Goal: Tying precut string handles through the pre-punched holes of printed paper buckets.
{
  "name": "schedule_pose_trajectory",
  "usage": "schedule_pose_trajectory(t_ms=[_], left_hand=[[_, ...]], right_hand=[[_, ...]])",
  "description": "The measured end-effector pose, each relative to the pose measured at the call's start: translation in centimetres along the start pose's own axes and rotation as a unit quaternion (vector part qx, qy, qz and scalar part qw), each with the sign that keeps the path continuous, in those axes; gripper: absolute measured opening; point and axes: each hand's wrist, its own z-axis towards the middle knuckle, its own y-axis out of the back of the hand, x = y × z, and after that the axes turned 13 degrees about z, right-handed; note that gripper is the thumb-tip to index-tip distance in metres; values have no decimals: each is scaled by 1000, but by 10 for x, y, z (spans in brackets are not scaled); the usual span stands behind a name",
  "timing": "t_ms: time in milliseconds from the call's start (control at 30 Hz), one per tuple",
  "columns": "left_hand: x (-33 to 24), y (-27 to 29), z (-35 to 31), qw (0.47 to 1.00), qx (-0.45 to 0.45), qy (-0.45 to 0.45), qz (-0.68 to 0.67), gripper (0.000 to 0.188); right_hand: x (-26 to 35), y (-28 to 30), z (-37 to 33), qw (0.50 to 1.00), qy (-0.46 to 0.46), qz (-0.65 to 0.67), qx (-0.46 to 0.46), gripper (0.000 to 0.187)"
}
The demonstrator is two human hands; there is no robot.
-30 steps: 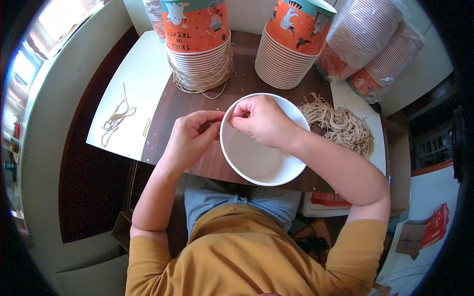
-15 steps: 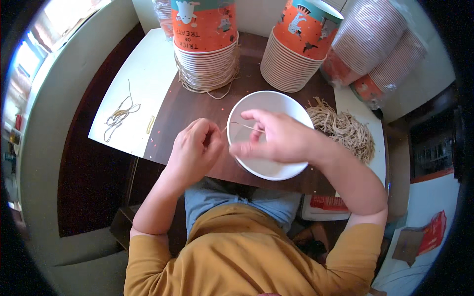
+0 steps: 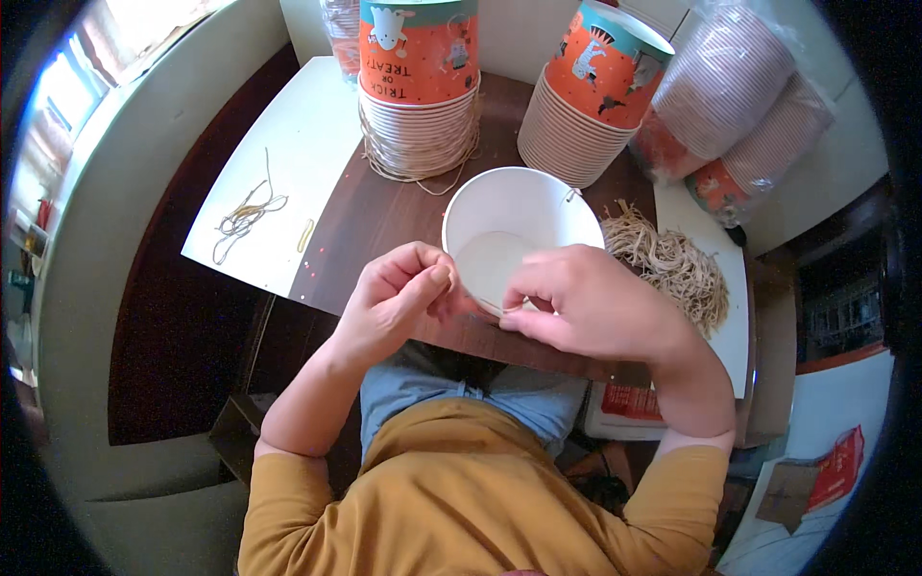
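Note:
A white paper bucket [image 3: 499, 216] stands tilted toward me at the table's near edge, its open mouth up. A small loop of cord [image 3: 571, 195] shows at its far right rim. My left hand [image 3: 399, 298] is beside the bucket's left side, thumb and forefinger pinched on a thin cord, most of it hidden. My right hand [image 3: 595, 298] reaches over the bucket's near right rim, its fingers pinched together at the near wall. A short piece of the cord seems to run between the two hands; its end in the right fingers is hard to make out.
Behind stand two stacks of orange printed buckets, the left stack [image 3: 420, 58] wound with cords and the right stack [image 3: 600, 77]. A bundle of beige cords [image 3: 672, 264] lies right. Loose cords [image 3: 248, 213] lie left. Plastic-wrapped buckets [image 3: 720, 82] are at back right.
My right hand has moved from above the bucket's mouth down to its near rim and closed. The left hand has turned and shifted slightly right. The bucket now tips more toward me.

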Motion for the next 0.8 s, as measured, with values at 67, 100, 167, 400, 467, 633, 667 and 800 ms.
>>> schedule_pose_trajectory(t_ms=[67,100,167,400,467,633,667,800], left_hand=[[3,-1,2,1000,-10,-3,9,16],[4,-2,3,1000,-21,-4,17,16],[-1,-6,2,1000,-22,-4,18,17],[-3,-7,-5,999,-6,48,10,15],[-1,-5,-7,998,-2,57,-6,14],[-2,5,-12,998,-6,57,15,14],[-1,8,-12,998,0,65,18,16],[-2,3,-10,999,-12,28,22,16]], right_hand=[[6,4,6,997,57,42,-30,16],[6,6,11,995,86,28,-40,17],[4,6,27,984,163,15,-63,17],[-16,-2,67,975,203,85,-29,16],[-20,-3,67,984,133,97,-73,18],[-13,-15,39,924,177,-140,-310,22],[-7,-13,28,921,179,-158,-309,19],[-6,-37,1,960,123,-35,-249,15]])
